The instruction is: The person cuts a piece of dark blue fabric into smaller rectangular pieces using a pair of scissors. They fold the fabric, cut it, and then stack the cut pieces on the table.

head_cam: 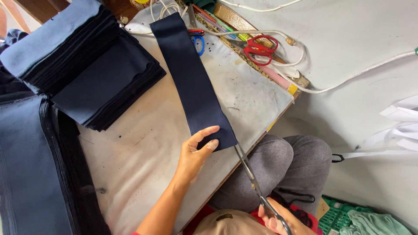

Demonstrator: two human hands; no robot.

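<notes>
Navy fabric strip lies flat along the work table, near end at the table edge. Left hand pinches that end, thumb on top, apparently to steady it for cutting. Right hand closed round the handles of long steel scissors, tips touching the strip's corner. Stacks of cut navy pieces: two seen. Further scissors: red pair, blue-handled pair

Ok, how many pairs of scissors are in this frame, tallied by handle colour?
Metal scissors, in the right hand: 1
Red-handled scissors: 1
Blue-handled scissors: 1
Total: 3
The left hand holds only the dark fabric strip.
</notes>
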